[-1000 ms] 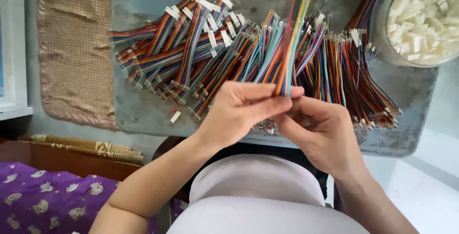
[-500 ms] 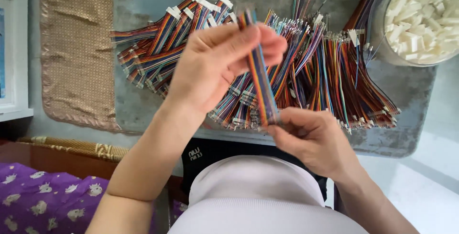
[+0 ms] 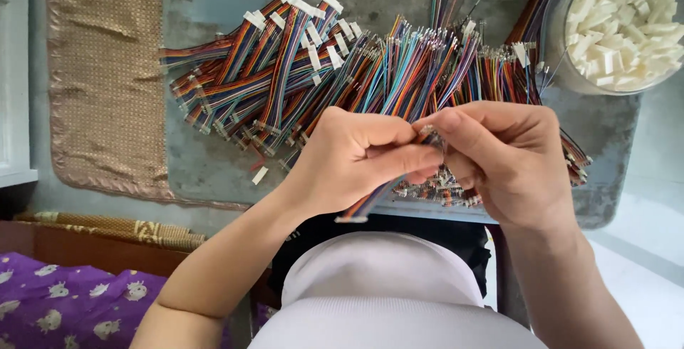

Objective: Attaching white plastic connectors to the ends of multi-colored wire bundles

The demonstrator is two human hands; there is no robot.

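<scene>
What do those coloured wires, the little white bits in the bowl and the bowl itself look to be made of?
Wires: likely plastic-coated, with smooth, bright, slightly glossy sheaths; bare metal-looking tips show at some ends.
White bits: probably moulded plastic, being matte, blocky and uniform.
Bowl: clear plastic or glass; the see-through wall leaves it open.

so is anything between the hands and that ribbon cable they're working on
Nothing visible. The left hand already pinches the multicoloured ribbon cable, whose lower end sticks out below the fingers, and the right hand meets it at the top end. The pile of cables and the bowl of white connectors lie beyond, on the table.
</scene>
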